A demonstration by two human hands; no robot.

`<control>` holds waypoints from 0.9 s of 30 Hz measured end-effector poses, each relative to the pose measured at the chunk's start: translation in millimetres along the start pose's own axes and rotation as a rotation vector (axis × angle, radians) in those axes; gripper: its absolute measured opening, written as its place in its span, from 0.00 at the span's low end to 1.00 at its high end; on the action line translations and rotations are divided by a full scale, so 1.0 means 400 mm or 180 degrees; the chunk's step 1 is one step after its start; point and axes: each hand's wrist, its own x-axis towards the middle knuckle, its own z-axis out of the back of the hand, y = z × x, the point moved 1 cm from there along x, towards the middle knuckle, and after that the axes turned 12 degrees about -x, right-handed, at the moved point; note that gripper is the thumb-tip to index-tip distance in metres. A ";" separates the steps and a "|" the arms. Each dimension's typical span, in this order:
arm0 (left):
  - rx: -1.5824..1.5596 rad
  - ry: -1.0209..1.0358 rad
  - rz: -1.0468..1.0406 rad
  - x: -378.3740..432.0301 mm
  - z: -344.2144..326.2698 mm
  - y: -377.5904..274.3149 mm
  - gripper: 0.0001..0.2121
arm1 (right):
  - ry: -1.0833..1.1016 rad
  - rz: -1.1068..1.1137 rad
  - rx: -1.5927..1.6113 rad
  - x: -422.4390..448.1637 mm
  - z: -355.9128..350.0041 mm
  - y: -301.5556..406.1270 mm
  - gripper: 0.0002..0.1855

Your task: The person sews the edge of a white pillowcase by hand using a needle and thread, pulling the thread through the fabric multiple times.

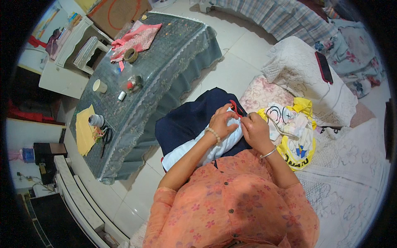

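Note:
A pale blue-white cloth (192,154) lies across my lap on top of a navy blue fabric (189,119). My left hand (221,122), with a beaded bracelet at the wrist, holds the far end of the pale cloth between thumb and fingers. Close beside it, my right hand (256,128) is pinched at the edge of the same cloth; a metal bangle circles that wrist. Whether something small sits between the right fingertips is hidden. A red strip (236,109) curls up just beyond both hands.
Left stands a table (167,52) under a lace-edged cover, bearing a tape roll (131,55), paper cup (100,86), thread spool (96,120), scissors (107,138) and pink floral cloth (139,42). Right are yellow-white printed fabric (297,148) and a charging phone (323,67) on a quilted cover (288,59).

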 end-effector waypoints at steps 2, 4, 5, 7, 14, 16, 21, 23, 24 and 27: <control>0.0003 -0.0010 -0.0017 0.000 0.003 0.003 0.13 | 0.0070 0.0047 0.0081 0.012 0.010 0.003 0.04; -0.0023 0.0000 -0.0011 -0.001 0.000 0.001 0.13 | 0.0300 -0.0046 0.0483 0.016 0.006 -0.011 0.04; 0.0014 0.0024 -0.0023 0.000 0.001 0.000 0.13 | 0.0483 -0.0164 0.0847 0.015 -0.003 -0.037 0.05; 0.0067 0.0091 -0.0029 -0.001 0.002 0.004 0.14 | 0.1047 -0.0517 0.1781 0.013 -0.018 -0.081 0.08; -0.0010 0.0070 0.0111 0.001 0.002 0.001 0.13 | 0.2640 -0.1562 0.3977 -0.043 -0.063 -0.192 0.09; -0.0030 0.0068 0.0150 -0.001 0.004 0.001 0.12 | 0.2487 -0.1634 0.3883 -0.066 -0.075 -0.191 0.09; -0.0057 0.0105 0.0178 0.000 0.003 -0.003 0.13 | 0.2113 -0.1566 0.3022 -0.103 -0.117 -0.211 0.12; -0.0034 0.0127 0.0220 0.001 0.005 -0.006 0.13 | 0.1580 -0.1116 0.1422 -0.108 -0.113 -0.211 0.10; -0.0025 0.0126 0.0227 0.000 0.006 -0.007 0.13 | 0.1295 -0.0878 0.0630 -0.107 -0.106 -0.206 0.10; -0.0015 0.0146 0.0254 0.001 0.006 -0.010 0.13 | 0.1418 -0.1076 0.0342 -0.111 -0.095 -0.197 0.11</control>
